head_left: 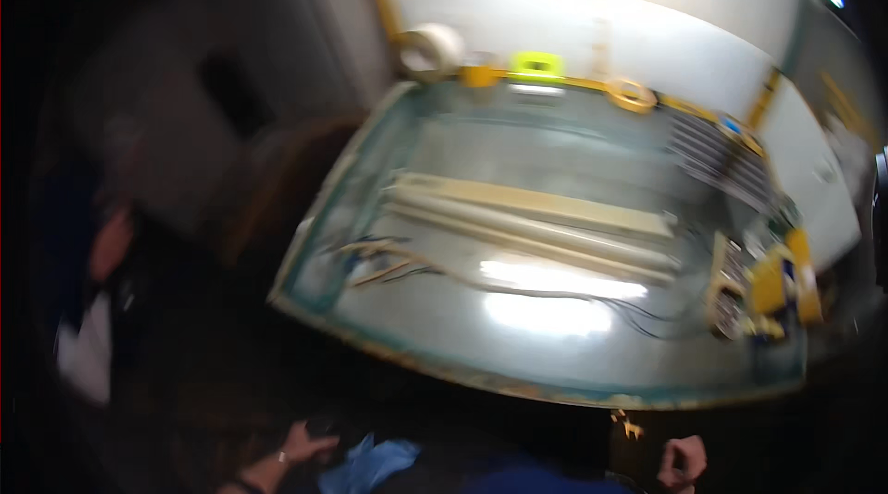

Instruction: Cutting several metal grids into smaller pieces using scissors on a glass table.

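Observation:
My left hand (298,446) is low in the view, left of centre, its fingers bent around a small dark thing that blur keeps me from making out. Close beside it is a crumpled light-blue cloth (370,464); I cannot tell whether the hand touches it. At the lower right, my right hand (683,463) is loosely curled closed, and nothing shows in it. Both hands are below the near edge of a bench (546,392) with a glossy grey-green top. Long cream strips (536,207) and a pale tube (546,233) lie across the bench.
Along the bench's back stand a wide white roll (431,52), a bright yellow-green item (536,66) and a yellow tape roll (631,95). Dark cables (518,290) cross the top toward yellow items (782,281) at right. At far left, another person's hand (111,240) shows near something white (88,360).

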Demonstrator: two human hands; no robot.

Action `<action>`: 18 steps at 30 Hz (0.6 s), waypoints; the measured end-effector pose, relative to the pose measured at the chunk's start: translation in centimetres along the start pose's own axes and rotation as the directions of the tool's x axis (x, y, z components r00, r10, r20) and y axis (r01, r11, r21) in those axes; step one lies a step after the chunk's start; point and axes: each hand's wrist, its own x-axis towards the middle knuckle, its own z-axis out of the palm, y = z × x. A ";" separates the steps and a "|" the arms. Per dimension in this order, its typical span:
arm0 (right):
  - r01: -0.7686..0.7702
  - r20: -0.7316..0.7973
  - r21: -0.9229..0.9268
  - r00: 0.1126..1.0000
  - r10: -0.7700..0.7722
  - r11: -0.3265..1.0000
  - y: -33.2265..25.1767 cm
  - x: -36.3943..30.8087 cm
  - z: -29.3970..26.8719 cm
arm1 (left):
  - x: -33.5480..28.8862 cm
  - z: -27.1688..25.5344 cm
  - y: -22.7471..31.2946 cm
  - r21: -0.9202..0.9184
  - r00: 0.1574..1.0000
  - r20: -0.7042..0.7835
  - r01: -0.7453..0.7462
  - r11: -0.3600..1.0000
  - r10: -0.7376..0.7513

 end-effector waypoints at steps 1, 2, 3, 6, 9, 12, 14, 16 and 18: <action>-0.168 0.112 -0.050 0.979 0.172 0.985 -0.9 -2.3 -0.6 | -2.4 0.7 6.4 0.072 0.985 0.037 0.165 0.984 -0.168; -0.376 0.263 -0.180 0.872 0.413 0.909 -0.8 -5.4 -2.0 | -1.3 0.3 1.4 -0.075 0.990 0.113 0.096 0.992 -0.088; -0.672 0.366 -0.303 0.572 0.734 0.675 -0.9 -8.0 -3.2 | -2.0 1.4 3.5 -0.236 0.970 0.161 0.219 0.947 -0.184; -0.765 0.272 -0.617 -0.431 0.861 -0.188 -3.3 -12.9 -7.4 | -1.7 1.5 4.5 -0.143 0.941 0.166 0.319 0.937 -0.295; -0.771 0.319 -0.591 -0.493 0.810 -0.236 -4.2 -15.8 -8.3 | -1.3 1.5 5.9 -0.010 0.970 -0.046 0.239 0.971 -0.240; -0.760 0.349 -0.597 -0.532 0.771 -0.254 -3.8 -15.9 -8.2 | -0.5 2.4 7.0 0.118 0.966 -0.239 0.133 0.984 -0.102; -0.751 0.361 -0.600 -0.561 0.745 -0.275 -3.0 -15.9 -7.3 | 0.6 2.6 7.4 0.179 0.951 -0.307 0.091 0.980 -0.032; -0.748 0.378 -0.605 -0.572 0.728 -0.274 -2.0 -15.4 -6.5 | 1.0 2.3 7.2 0.213 0.939 -0.345 0.087 0.973 -0.009; -0.739 0.396 -0.626 -0.578 0.713 -0.251 -0.7 -14.6 -6.0 | 0.0 1.6 5.4 0.248 0.927 -0.374 0.130 0.960 -0.029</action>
